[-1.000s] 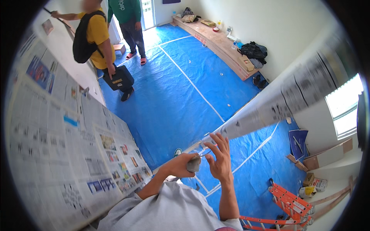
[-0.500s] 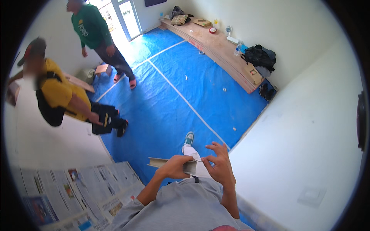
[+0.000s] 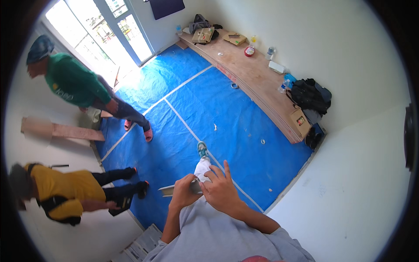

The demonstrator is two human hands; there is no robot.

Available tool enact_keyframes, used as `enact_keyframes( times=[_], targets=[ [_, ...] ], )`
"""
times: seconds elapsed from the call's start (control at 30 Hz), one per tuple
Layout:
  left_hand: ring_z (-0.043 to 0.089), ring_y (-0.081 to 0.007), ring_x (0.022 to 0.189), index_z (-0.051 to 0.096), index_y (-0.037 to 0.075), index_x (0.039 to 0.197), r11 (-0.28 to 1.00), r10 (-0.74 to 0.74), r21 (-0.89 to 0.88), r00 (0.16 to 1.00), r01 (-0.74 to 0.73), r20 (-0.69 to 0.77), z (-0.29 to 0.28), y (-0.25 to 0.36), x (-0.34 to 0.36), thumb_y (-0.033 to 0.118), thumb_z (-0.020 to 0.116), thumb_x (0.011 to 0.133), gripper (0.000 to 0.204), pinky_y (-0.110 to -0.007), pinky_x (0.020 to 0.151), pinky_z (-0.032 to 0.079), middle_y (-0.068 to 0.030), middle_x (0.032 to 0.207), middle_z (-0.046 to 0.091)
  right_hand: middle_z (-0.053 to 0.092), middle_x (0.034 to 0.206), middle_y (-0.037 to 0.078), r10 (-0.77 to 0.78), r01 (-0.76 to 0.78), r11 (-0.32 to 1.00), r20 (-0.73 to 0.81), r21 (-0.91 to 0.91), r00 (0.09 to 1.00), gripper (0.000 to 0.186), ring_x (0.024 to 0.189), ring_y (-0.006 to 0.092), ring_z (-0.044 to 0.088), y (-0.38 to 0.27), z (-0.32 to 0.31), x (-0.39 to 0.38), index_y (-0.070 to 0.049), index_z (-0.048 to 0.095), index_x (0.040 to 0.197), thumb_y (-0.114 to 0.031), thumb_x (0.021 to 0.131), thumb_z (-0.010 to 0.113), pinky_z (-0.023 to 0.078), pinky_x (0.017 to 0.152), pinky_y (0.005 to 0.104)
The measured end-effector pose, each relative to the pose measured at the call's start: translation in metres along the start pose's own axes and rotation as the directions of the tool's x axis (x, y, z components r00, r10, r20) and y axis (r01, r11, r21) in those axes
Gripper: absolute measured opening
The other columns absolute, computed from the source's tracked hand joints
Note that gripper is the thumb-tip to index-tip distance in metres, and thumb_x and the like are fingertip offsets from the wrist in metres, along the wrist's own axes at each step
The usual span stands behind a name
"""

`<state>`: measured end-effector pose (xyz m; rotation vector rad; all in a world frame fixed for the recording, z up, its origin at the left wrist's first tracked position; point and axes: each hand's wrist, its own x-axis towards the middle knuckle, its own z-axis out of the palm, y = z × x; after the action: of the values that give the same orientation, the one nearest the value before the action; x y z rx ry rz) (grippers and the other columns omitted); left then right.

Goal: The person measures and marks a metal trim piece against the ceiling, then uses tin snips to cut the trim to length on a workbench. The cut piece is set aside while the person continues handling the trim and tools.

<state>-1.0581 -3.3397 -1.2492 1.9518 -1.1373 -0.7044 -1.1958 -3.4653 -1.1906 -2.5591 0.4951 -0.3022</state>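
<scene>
My left hand [image 3: 184, 192] is wrapped round a short, pale, channel-shaped strip [image 3: 166, 191], held in front of my waist. One end of the strip sticks out to the left of the fingers, and the grip covers its middle. At the right end, my right hand [image 3: 220, 187] touches or nearly touches the left one. Its thumb side is bent in against the strip's end, while one finger points up and away. Whatever thin thing the right fingertips pinch there is hidden.
Blue sheeting [image 3: 244, 144] with white tape lines covers the floor. Stacked boards [image 3: 244, 76] along the far right wall carry bottles, a bag [image 3: 310, 96] and cardboard. A person in yellow [image 3: 70, 185] and another in green [image 3: 74, 81] are on the left. Newspaper [image 3: 142, 244] lies at lower left.
My right hand has come in closer to the left hand and the strip. My view has turned left and I have stepped ahead. The person in green now leans forward; the one in yellow appears nearer.
</scene>
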Motion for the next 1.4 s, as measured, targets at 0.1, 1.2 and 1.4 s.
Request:
enact_keyframes(
  times=[0.1, 1.2, 1.4],
  targets=[
    [0.066, -0.0391, 0.08, 0.064, 0.003, 0.094, 0.997, 0.052, -0.053, 0.994, -0.058, -0.098, -0.01, -0.034, 0.145, 0.008, 0.083, 0.065, 0.035, -0.046, 0.068, 0.051, -0.016, 0.087, 0.065, 0.069, 0.113, 0.011, 0.025, -0.026, 0.999, -0.028, -0.044, 0.999, 0.027, 0.131, 0.0327, 0.053, 0.06, -0.001, 0.128, -0.003, 0.076, 0.083, -0.022, 0.097, 0.065, 0.018, 0.121, 0.0701],
    [0.065, -0.0246, 0.073, 0.059, 0.004, 0.091, 0.941, -0.251, 0.232, 0.968, 0.245, -0.004, -0.175, -0.223, 1.406, 0.007, 0.087, 0.072, 0.033, -0.036, 0.07, 0.052, -0.0101, 0.082, 0.065, 0.069, 0.117, 0.012, 0.678, -0.48, -0.317, 0.549, 0.818, 0.488, 0.047, 0.103, 0.0173, 0.065, 0.98, -0.003, 1.155, -0.003, 0.062, 0.135, -0.038, 0.103, 0.064, 0.052, 0.087, 0.0297],
    [0.064, -0.0272, 0.079, 0.058, 0.003, 0.094, 0.927, -0.292, 0.291, 0.942, 0.237, 0.165, -0.17, -0.355, 1.549, 0.008, 0.081, 0.076, 0.029, -0.037, 0.075, 0.051, -0.0122, 0.088, 0.063, 0.063, 0.126, 0.013, 0.981, -0.612, -0.195, 0.145, 0.767, -0.131, 0.079, 0.098, 0.0183, 0.066, 1.291, 0.227, 1.322, -0.002, 0.056, 0.141, -0.049, 0.084, 0.084, 0.054, 0.075, 0.0318]
  ],
)
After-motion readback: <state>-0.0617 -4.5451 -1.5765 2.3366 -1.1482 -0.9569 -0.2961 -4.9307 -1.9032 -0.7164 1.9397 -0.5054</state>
